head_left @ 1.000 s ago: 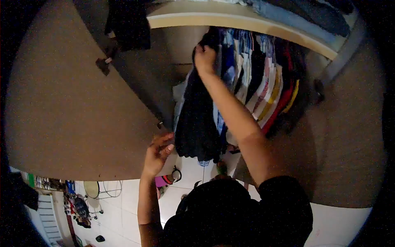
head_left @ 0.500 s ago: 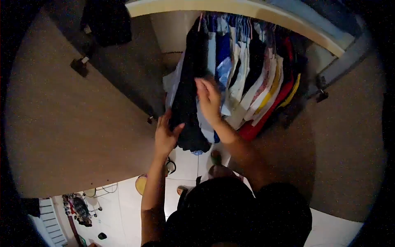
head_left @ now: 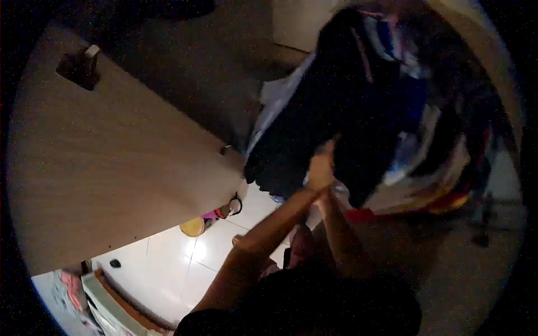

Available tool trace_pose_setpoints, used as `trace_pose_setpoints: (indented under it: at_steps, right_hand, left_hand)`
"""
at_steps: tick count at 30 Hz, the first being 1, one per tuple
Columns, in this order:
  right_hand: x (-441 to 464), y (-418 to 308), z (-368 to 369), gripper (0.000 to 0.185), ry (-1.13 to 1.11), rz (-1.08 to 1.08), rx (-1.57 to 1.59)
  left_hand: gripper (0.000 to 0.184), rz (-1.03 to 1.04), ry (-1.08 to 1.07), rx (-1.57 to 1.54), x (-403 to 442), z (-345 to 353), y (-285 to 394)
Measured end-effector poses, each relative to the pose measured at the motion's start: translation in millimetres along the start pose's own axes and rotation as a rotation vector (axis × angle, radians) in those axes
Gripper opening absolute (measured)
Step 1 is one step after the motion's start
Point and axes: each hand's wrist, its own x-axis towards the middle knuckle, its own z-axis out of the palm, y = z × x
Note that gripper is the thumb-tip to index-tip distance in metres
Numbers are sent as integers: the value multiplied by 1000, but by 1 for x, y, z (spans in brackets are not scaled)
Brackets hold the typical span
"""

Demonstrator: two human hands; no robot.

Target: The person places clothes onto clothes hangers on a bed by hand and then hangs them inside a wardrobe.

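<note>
Black garments [head_left: 291, 134] hang in the open wardrobe, spread wider around my hands. My left hand [head_left: 321, 169] is against the dark cloth, between two black hanging pieces. Motion smears its fingers, and I cannot make out whether it grips the fabric. My right hand [head_left: 322, 199] meets it at the wrist, and most of it is hidden behind the left hand and forearm. Lighter clothes in blue, white, red and yellow hang to the right, blurred.
A wooden wardrobe door [head_left: 129, 168] stands open at the left, with a dark hinge [head_left: 81, 68] near its top. Below lies a white tiled floor [head_left: 168, 269] with a yellow round object [head_left: 192, 227] on it. Furniture with a pale rail [head_left: 112, 302] is at lower left.
My hands were apart, either side of a black garment; now they overlap farther right among the dark clothes. The view has swung, shifting the clothes to the right.
</note>
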Motion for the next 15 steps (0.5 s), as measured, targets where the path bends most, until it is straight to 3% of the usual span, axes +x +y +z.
trace_pose_setpoints:
  at_steps: [1,3,6,9,13,15]
  right_hand:
    - [9,-1,4,18,-11,9,-1]
    - [27,-8,9,18,-27,19,-24]
    - [47,-15,10,20,-43,30,-51]
    - [58,-22,21,21,-55,31,-81]
    - [63,-24,11,23,-49,58,-107]
    - [61,-24,11,24,-58,56,-125]
  left_hand:
    - [62,-30,62,-4,2,5,2]
    - [52,19,99,-103,5,31,-18]
    - [50,-72,97,-27,-11,7,6]
    - [49,31,280,2,-5,-7,3]
    - [36,-335,-322,97,-11,22,1]
    - [33,-59,-149,-127,-11,34,-1]
